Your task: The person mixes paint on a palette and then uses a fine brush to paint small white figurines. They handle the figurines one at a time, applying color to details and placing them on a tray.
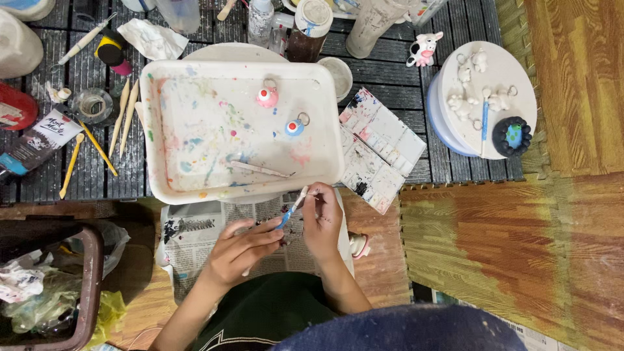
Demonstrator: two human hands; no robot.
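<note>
Your left hand and right hand both grip a thin blue-handled brush over the newspaper, just near of the paint-splashed white tray. You seem to be tending its tip; two painted figures wait in the tray.

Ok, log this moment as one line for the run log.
left hand: grips blue-handled brush | right hand: pinches its tip | white tray: two painted figurines, paint-splattered

a paint-splattered white tray holds two small painted figures, beside an open paint palette and a bin.
</note>
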